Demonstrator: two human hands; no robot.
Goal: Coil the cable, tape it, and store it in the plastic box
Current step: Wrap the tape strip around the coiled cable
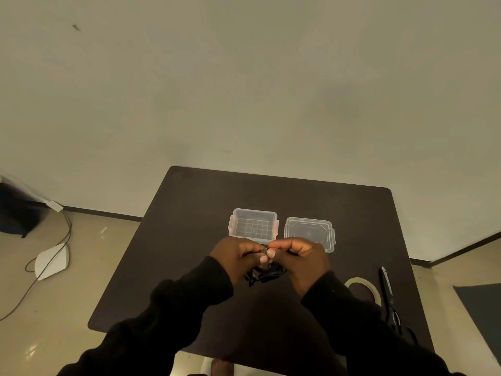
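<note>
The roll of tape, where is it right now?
In the head view, the pale roll of tape lies on the dark table at the person's right, beside the black-handled scissors and partly hidden by the right sleeve.

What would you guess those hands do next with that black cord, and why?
Probably keep winding. Both the left hand and the right hand pinch the cable, whose strands hang loose and untidy above the table. The tape roll and scissors lie untouched, and the open plastic box is empty, so taping seems premature.
</note>
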